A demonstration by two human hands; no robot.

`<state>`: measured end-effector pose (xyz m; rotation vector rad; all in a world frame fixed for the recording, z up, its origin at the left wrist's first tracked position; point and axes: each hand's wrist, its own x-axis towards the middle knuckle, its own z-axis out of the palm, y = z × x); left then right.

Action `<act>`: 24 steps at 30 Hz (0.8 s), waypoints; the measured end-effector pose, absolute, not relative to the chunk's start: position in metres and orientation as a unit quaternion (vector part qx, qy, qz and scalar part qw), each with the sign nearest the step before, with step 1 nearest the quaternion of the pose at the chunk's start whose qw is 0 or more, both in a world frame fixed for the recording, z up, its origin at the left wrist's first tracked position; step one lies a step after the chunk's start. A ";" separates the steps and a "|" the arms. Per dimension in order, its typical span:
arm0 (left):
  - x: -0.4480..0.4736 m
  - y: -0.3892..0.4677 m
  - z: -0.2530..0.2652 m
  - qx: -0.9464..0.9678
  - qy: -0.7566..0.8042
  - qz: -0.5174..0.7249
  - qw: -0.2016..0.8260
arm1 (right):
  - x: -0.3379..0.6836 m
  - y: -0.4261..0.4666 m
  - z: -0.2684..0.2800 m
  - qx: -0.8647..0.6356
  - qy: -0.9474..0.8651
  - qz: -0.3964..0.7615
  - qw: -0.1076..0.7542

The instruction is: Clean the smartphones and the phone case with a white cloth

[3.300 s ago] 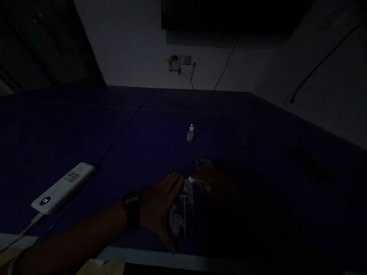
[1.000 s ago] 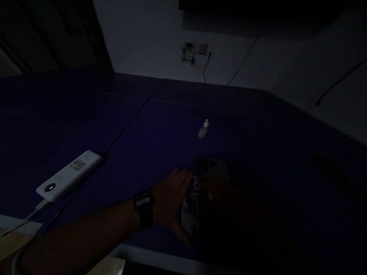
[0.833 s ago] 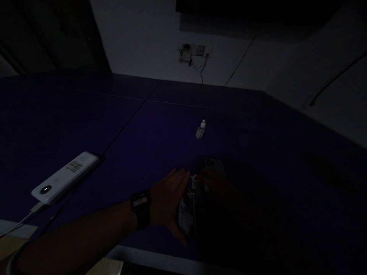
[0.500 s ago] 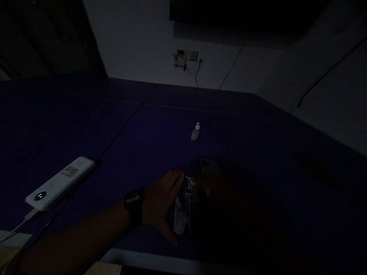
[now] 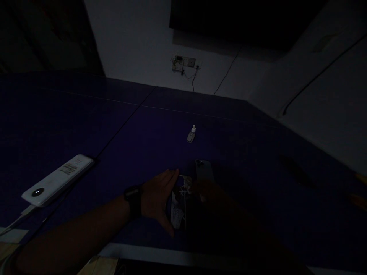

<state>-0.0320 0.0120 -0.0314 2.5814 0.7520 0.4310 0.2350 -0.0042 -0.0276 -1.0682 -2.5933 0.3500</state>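
A patterned phone case (image 5: pixel 178 212) with a camera cutout lies on the dark blue table (image 5: pixel 137 130). My left hand (image 5: pixel 156 198), with a black watch on its wrist, rests flat along the case's left edge, thumb and fingers spread wide. On the upper right of the case is my right hand (image 5: pixel 206 191), in deep shadow, with its fingers drawn together. Whatever is in them is too dark to name. Just beyond it a phone (image 5: pixel 205 170) lies back side up, partly hidden by the hand. Farther off stands a small dropper bottle (image 5: pixel 191 135) with a white top.
At the left lies a white power bank (image 5: pixel 59 179) with a lit display and a white cable (image 5: pixel 17 221). Wall sockets (image 5: pixel 185 63) with cords are at the back, below a dark screen (image 5: pixel 235 23). A dim dark object (image 5: pixel 298 170) lies at the right.
The whole view has shifted slightly. My right hand has moved a little over the upper part of the case, while my left hand keeps its place beside it.
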 end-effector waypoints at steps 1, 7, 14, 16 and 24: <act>-0.032 0.012 -0.032 0.928 0.266 0.159 0.204 | 0.234 -0.001 -0.030 -0.384 -0.903 0.113 0.159; -0.032 0.013 -0.032 0.932 0.268 0.149 0.192 | 0.231 0.005 -0.034 -0.344 -0.921 0.119 0.141; -0.031 0.013 -0.033 0.933 0.260 0.162 0.188 | 0.227 0.001 -0.025 -0.361 -0.913 0.099 0.161; -0.031 0.013 -0.033 0.934 0.262 0.159 0.185 | 0.229 -0.002 -0.025 -0.339 -0.922 0.109 0.153; -0.031 0.013 -0.032 0.934 0.260 0.162 0.182 | 0.231 0.002 -0.026 -0.335 -0.922 0.073 0.179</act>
